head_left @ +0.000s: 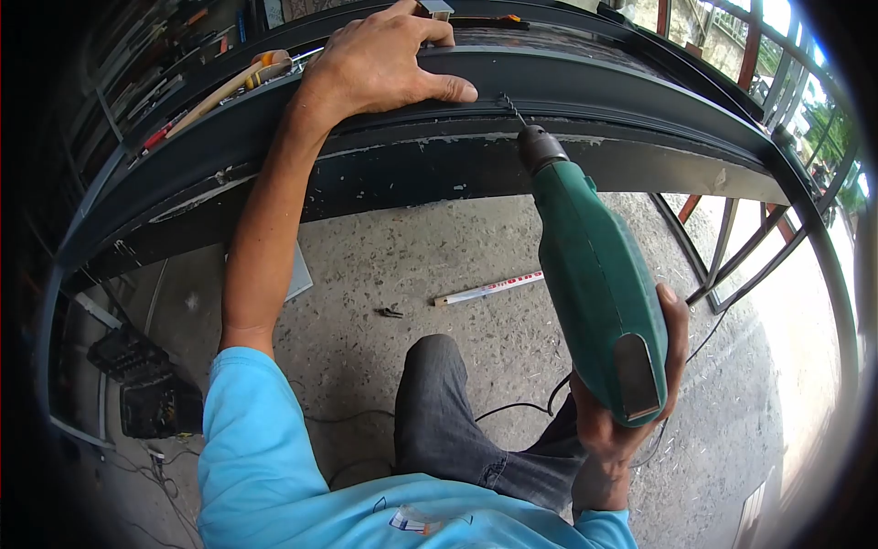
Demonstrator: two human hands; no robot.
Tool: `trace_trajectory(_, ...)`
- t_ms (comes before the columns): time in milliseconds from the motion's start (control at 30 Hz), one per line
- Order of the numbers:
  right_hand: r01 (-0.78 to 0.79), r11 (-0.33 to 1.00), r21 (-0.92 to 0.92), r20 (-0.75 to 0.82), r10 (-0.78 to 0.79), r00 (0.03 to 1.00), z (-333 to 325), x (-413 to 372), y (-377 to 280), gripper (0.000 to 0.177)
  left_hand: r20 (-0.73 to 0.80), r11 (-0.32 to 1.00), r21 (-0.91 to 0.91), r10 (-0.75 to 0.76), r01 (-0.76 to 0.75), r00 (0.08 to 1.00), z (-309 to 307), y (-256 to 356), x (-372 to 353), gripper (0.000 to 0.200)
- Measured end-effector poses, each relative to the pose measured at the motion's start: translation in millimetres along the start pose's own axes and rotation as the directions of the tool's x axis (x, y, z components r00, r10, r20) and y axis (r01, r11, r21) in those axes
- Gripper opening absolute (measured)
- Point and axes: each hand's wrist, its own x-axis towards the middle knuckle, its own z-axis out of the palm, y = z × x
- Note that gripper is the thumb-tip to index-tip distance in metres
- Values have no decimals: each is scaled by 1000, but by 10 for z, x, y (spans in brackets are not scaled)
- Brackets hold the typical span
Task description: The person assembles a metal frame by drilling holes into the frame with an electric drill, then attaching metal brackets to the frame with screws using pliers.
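Note:
My right hand (675, 352) is wrapped around the rear of a green power drill (599, 265). From the dark chuck (540, 146) a thin drill bit (510, 105) points up and left, its tip right at the front face of a dark metal profile (585, 82). My left hand (380, 64) grips this profile left of the bit, thumb along its front face and fingers over the top. A small silver metal piece (437, 9) shows beside the left fingers, whose tips are partly hidden.
A wooden-handled tool (215, 99) and other hand tools lie on the workbench at the left. On the concrete floor (357, 265) are a white printed stick (489, 288) and a small dark object (389, 313). A black cable (521, 405) trails near my legs; a black toolbox (163, 407) stands lower left.

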Motion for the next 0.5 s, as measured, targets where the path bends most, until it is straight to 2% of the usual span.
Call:
trace_trajectory(167,-14,1000,24,5,14,1000,0,4,1,81,-115,995,76,66,-58,991,66,-4,-30,80)
trace_trajectory(267,0,1000,-16,-22,0,1000,18,2,9,81,-83,998,58,39,-35,996,43,19,-38,79)
trace_trajectory(367,-16,999,45,-4,16,1000,15,12,-18,80,-98,998,42,52,-48,994,48,26,-33,79)
trace_trajectory(433,2,999,-35,14,-1,1000,3,26,-41,79,-93,998,47,46,-42,995,45,33,-33,80)
trace_trajectory(500,-6,1000,-10,20,7,1000,13,41,-63,77,-91,998,55,41,-36,995,29,51,-36,80)
